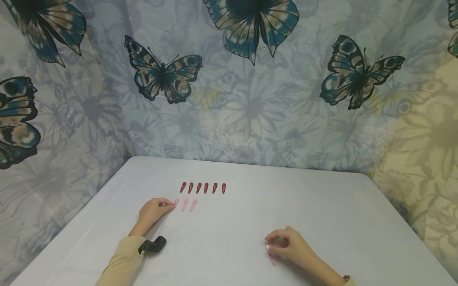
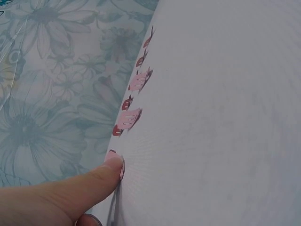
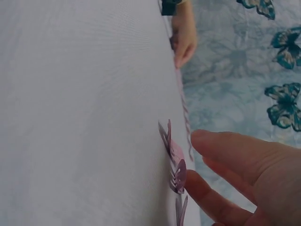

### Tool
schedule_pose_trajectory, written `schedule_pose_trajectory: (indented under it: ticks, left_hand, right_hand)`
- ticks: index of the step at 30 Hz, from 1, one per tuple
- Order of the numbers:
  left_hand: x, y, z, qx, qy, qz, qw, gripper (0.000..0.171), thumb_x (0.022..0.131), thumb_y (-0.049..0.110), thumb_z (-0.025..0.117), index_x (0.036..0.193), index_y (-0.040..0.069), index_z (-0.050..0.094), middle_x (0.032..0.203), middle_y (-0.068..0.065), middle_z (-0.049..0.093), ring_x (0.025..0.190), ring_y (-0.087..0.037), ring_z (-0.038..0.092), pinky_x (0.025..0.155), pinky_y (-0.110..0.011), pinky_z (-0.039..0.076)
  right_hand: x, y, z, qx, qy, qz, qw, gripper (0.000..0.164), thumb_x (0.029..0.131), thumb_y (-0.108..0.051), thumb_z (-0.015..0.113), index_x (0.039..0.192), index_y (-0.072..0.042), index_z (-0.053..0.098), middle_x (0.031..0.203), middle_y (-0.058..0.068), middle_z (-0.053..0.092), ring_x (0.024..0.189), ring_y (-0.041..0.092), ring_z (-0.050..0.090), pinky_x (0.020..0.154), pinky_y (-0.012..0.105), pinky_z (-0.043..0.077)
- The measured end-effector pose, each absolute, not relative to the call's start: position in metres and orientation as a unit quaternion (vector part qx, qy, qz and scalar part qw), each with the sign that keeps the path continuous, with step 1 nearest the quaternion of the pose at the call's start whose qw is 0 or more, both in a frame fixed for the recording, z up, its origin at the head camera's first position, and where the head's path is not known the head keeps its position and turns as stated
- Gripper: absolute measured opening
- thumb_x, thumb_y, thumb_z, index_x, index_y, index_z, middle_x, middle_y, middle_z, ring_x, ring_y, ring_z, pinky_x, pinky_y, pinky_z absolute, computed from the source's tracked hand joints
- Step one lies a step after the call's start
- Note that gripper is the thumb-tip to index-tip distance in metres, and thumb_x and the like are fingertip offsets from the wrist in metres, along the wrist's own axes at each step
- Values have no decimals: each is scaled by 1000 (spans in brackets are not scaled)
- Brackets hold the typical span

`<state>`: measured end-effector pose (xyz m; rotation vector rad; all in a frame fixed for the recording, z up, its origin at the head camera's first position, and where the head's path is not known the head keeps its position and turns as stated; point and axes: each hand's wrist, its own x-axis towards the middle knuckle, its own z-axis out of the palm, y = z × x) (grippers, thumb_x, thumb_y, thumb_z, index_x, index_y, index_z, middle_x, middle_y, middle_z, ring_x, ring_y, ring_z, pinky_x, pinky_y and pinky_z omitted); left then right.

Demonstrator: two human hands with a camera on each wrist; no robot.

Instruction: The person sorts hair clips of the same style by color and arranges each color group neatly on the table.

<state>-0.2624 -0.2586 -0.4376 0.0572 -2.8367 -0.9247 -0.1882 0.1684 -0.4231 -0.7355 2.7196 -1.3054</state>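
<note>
Pink snap hair clips lie in a short row on the white table. My left hand (image 1: 153,212) pinches the leftmost pink clip (image 1: 177,201) at its edge; in the left wrist view the thumb (image 2: 96,183) covers much of it. Two more pink clips (image 1: 185,204) (image 1: 193,205) lie just right of it. Behind them runs a row of several red hair clips (image 1: 206,188). At the front right, my right hand (image 1: 291,246) hovers with thumb and finger apart beside a small group of pink clips (image 3: 178,174). One fingertip seems to touch a clip there.
The white table (image 1: 322,206) reaches back to a cloth wall (image 1: 250,119) printed with butterflies and flowers. A dark wrist device (image 1: 153,245) sits on the left forearm.
</note>
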Motion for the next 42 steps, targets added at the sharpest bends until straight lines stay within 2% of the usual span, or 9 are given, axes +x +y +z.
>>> schedule_pose_trajectory:
  ticks: [6,10,17,23,31,34,38,42]
  left_hand:
    - [-264,-255,-438,15,-948,-309,76,21,75,33,71,83,13,71,60,4,46,56,-14,38,51,-29,31]
    - [-267,-253,-439,14,-948,-309,78,23,75,34,71,83,13,72,60,4,45,56,-14,38,50,-29,30]
    - [-261,-256,-443,31,-947,-309,80,24,74,33,71,82,11,71,63,3,47,58,-14,39,51,-29,30]
    - [-262,-256,-442,30,-947,-310,84,25,74,33,71,84,10,71,62,3,47,57,-14,39,51,-29,30]
    - [-261,-256,-439,35,-948,-306,84,23,75,31,71,83,9,71,60,3,45,56,-14,38,51,-29,28]
    - [-260,-255,-438,38,-948,-305,80,24,75,31,71,84,9,71,61,3,45,57,-15,38,51,-28,29]
    - [-260,-255,-437,40,-950,-301,77,24,75,32,71,84,10,71,63,3,46,58,-15,39,51,-28,29]
    - [-260,-255,-437,38,-950,-301,77,24,75,32,71,84,10,71,62,3,46,58,-15,38,51,-29,29]
  right_hand:
    - [-184,175,-425,-242,875,-418,24,31,70,-21,75,98,-10,66,81,-5,54,69,11,39,59,23,38]
    - [-183,177,-427,-253,877,-409,9,32,68,-19,76,97,-10,66,79,-9,54,68,10,39,59,23,38]
    - [-185,175,-431,-319,864,-389,-43,22,68,-14,75,88,-10,69,83,-9,62,67,8,37,56,22,35]
    - [-187,173,-432,-307,867,-387,-67,21,64,-7,76,81,-15,67,79,-11,58,66,7,36,55,22,35]
    - [-186,172,-431,-276,860,-429,-22,14,71,-18,74,74,-19,61,73,-3,45,66,14,40,57,24,39]
    - [-187,172,-433,-286,843,-456,-11,13,72,-12,73,73,-16,60,74,-2,50,68,14,44,59,24,43]
    - [-189,172,-434,-328,798,-505,11,16,75,4,66,76,-8,57,79,3,58,74,13,55,64,26,48]
    - [-188,173,-434,-336,780,-527,23,14,77,9,62,84,-3,59,81,4,59,73,12,58,59,27,49]
